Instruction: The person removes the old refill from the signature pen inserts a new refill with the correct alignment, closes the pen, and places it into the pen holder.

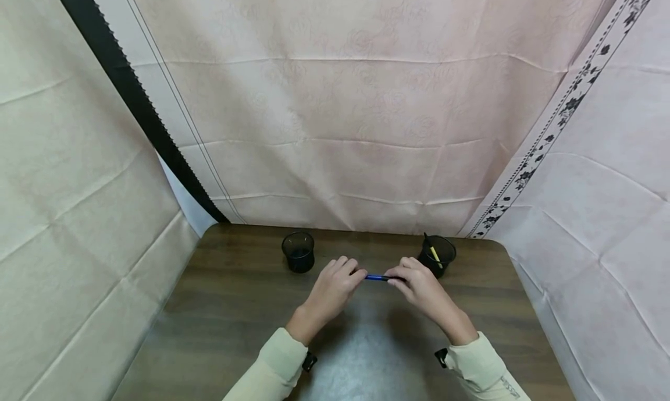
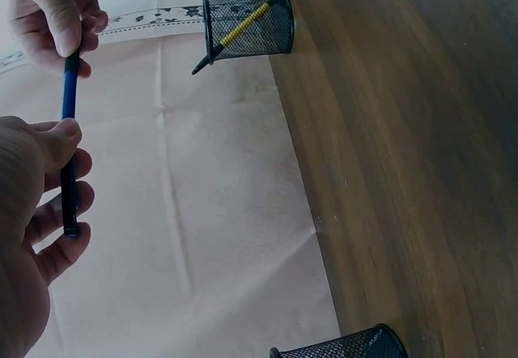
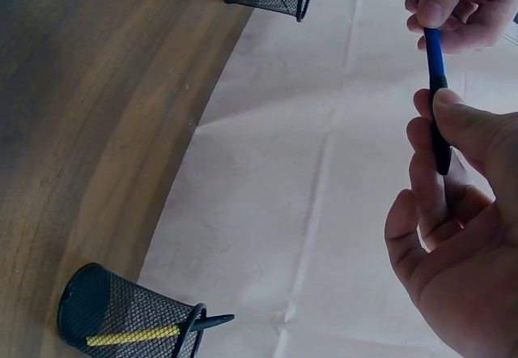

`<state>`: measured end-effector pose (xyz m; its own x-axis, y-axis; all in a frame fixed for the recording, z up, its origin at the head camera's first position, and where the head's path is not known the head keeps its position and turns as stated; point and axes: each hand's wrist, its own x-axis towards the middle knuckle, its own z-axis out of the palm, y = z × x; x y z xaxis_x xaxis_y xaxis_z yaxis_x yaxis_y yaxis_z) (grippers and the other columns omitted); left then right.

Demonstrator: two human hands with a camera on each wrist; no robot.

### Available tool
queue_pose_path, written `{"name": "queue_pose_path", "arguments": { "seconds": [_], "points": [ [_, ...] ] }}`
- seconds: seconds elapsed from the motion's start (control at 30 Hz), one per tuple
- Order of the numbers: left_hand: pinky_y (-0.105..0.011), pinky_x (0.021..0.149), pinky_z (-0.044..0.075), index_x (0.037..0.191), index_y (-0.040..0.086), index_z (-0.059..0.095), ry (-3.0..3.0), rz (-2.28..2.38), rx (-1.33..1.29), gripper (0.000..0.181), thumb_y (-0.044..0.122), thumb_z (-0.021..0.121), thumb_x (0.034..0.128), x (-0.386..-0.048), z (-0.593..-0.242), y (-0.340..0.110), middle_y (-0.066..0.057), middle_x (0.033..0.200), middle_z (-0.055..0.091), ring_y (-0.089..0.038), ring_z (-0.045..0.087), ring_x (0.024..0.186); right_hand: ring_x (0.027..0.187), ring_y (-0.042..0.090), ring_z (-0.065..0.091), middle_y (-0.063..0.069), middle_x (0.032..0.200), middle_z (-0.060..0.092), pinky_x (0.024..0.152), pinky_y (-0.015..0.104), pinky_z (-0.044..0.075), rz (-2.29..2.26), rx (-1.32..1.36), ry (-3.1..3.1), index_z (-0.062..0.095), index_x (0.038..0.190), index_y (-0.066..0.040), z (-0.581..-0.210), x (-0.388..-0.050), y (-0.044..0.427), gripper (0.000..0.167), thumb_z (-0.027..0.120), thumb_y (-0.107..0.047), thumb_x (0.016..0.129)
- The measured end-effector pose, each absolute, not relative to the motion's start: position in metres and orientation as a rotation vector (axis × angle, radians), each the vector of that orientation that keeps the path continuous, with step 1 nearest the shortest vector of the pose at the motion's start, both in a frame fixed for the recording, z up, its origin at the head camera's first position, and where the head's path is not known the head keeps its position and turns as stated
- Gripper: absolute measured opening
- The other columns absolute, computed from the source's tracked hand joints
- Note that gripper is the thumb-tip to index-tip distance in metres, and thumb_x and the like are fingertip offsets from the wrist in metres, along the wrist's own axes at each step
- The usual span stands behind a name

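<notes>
A blue pen with dark ends point(image 1: 376, 277) is held level between both hands above the table. My left hand point(image 1: 335, 287) grips one end; in the left wrist view the thumb and fingers of the left hand point(image 2: 36, 188) pinch its barrel point(image 2: 70, 91). My right hand point(image 1: 426, 290) pinches the dark other end, and in the right wrist view the right hand point(image 3: 461, 204) has thumb and fingertips on the dark tip part point(image 3: 440, 143). Part of the pen is covered by the fingers.
A black mesh cup point(image 1: 298, 252) stands at the back left of the wooden table point(image 1: 235, 308). Another mesh cup point(image 1: 437, 255), holding a yellow and black pen point(image 1: 435, 254), stands at the back right, just behind my right hand. Light cloth point(image 1: 335, 127) hangs around the table.
</notes>
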<state>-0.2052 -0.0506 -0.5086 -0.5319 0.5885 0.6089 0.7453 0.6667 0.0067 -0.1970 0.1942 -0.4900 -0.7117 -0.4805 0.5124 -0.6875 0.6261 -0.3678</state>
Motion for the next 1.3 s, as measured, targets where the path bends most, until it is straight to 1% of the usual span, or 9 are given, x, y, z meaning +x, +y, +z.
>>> {"name": "queue_pose_path", "arguments": {
  "seconds": [0.33, 0.47, 0.6, 0.73, 0.87, 1.0, 1.13, 1.23, 1.3],
  "points": [
    [-0.022, 0.064, 0.043, 0.104, 0.016, 0.077, -2.322, -0.399, -1.021, 0.01, 0.012, 0.075, 0.0957, -0.205, -0.507, -0.049, 0.002, 0.091, 0.064, -0.012, 0.054, 0.08, 0.084, 0.008, 0.055, -0.007, 0.087, 0.061, 0.069, 0.026, 0.051, 0.743, 0.862, -2.462, 0.079, 0.094, -0.015, -0.494, -0.195, 0.194, 0.017, 0.087, -0.007, 0.081],
    [-0.021, 0.064, 0.043, 0.105, 0.016, 0.078, -2.349, -0.406, -1.013, 0.01, 0.013, 0.074, 0.0967, -0.203, -0.507, -0.05, 0.003, 0.091, 0.065, -0.012, 0.054, 0.08, 0.085, 0.008, 0.055, -0.007, 0.087, 0.062, 0.069, 0.025, 0.051, 0.72, 0.842, -2.449, 0.079, 0.093, -0.016, -0.497, -0.193, 0.193, 0.019, 0.089, -0.008, 0.079],
    [-0.021, 0.064, 0.042, 0.105, 0.017, 0.078, -2.371, -0.413, -1.009, 0.01, 0.015, 0.072, 0.0979, -0.203, -0.506, -0.051, 0.004, 0.092, 0.064, -0.011, 0.054, 0.082, 0.085, 0.009, 0.055, -0.006, 0.087, 0.062, 0.069, 0.025, 0.05, 0.753, 0.836, -2.436, 0.079, 0.093, -0.015, -0.499, -0.193, 0.192, 0.023, 0.09, -0.005, 0.076],
    [-0.02, 0.063, 0.041, 0.104, 0.016, 0.078, -2.351, -0.436, -1.008, 0.01, 0.016, 0.077, 0.0941, -0.205, -0.507, -0.051, 0.004, 0.09, 0.064, -0.011, 0.053, 0.08, 0.085, 0.01, 0.056, -0.004, 0.088, 0.062, 0.069, 0.025, 0.05, 0.786, 0.845, -2.422, 0.078, 0.093, -0.015, -0.499, -0.195, 0.192, 0.026, 0.09, -0.002, 0.075],
    [-0.021, 0.062, 0.041, 0.102, 0.015, 0.078, -2.321, -0.468, -1.007, 0.013, 0.015, 0.082, 0.0895, -0.207, -0.508, -0.051, 0.004, 0.088, 0.063, -0.01, 0.052, 0.078, 0.087, 0.011, 0.058, -0.004, 0.09, 0.063, 0.069, 0.025, 0.051, 0.81, 0.857, -2.411, 0.078, 0.095, -0.015, -0.499, -0.196, 0.191, 0.027, 0.09, -0.001, 0.075],
    [-0.021, 0.063, 0.041, 0.102, 0.015, 0.079, -2.319, -0.473, -1.002, 0.011, 0.016, 0.08, 0.0914, -0.207, -0.509, -0.052, 0.004, 0.088, 0.063, -0.01, 0.052, 0.078, 0.089, 0.012, 0.059, -0.004, 0.093, 0.064, 0.07, 0.025, 0.053, 0.83, 0.875, -2.418, 0.078, 0.098, -0.015, -0.5, -0.198, 0.191, 0.027, 0.09, -0.003, 0.076],
    [-0.021, 0.064, 0.042, 0.102, 0.015, 0.079, -2.323, -0.465, -1.007, 0.01, 0.017, 0.079, 0.0924, -0.208, -0.51, -0.053, 0.004, 0.089, 0.063, -0.01, 0.052, 0.078, 0.092, 0.014, 0.061, -0.003, 0.097, 0.066, 0.073, 0.028, 0.056, 0.834, 0.899, -2.433, 0.078, 0.102, -0.014, -0.501, -0.198, 0.193, 0.029, 0.09, -0.009, 0.077],
    [-0.022, 0.064, 0.042, 0.103, 0.014, 0.08, -2.323, -0.462, -1.01, 0.011, 0.016, 0.079, 0.0924, -0.208, -0.509, -0.054, 0.003, 0.089, 0.063, -0.011, 0.052, 0.079, 0.093, 0.015, 0.061, -0.003, 0.099, 0.067, 0.074, 0.03, 0.056, 0.839, 0.911, -2.454, 0.078, 0.106, -0.013, -0.5, -0.199, 0.194, 0.028, 0.089, -0.012, 0.079],
    [-0.022, 0.064, 0.042, 0.103, 0.013, 0.08, -2.325, -0.457, -1.009, 0.01, 0.016, 0.078, 0.093, -0.209, -0.509, -0.054, 0.003, 0.089, 0.063, -0.011, 0.052, 0.079, 0.093, 0.013, 0.061, -0.003, 0.1, 0.068, 0.074, 0.03, 0.055, 0.849, 0.905, -2.488, 0.078, 0.107, -0.013, -0.499, -0.2, 0.195, 0.025, 0.086, -0.013, 0.083]
  ]
}}
